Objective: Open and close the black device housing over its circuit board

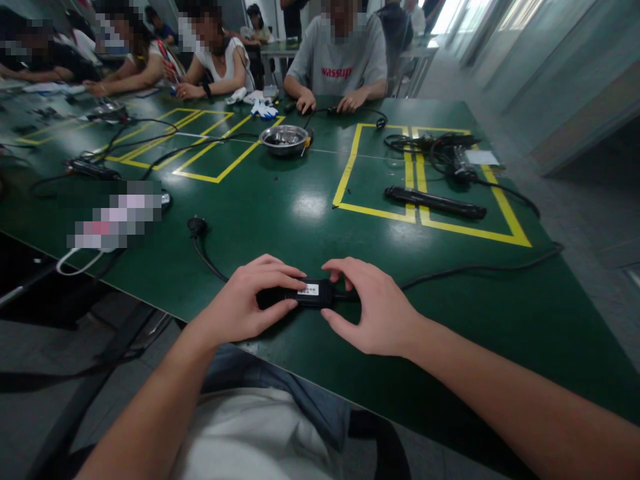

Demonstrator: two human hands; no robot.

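Note:
A black in-line box with a white label (309, 289) lies on the green table, on a black power cord (450, 272). My left hand (253, 293) grips its left part between thumb and fingers, hiding that end. Around the right end my right hand (373, 303) is curved, thumb and index finger apart on either side of the box; whether the fingertips touch it I cannot tell. The cord passes under my right hand and runs off to the right. Beyond my left hand, a plug (197, 225) on a short cord rests on the table.
Yellow tape (345, 175) marks rectangles on the table. A long black wrapped bundle (435, 202) and coiled cables (440, 150) lie at right. A metal bowl (284, 139) stands mid-table. A blurred pale object (117, 220) is at left. Across sits a person in grey (340, 60).

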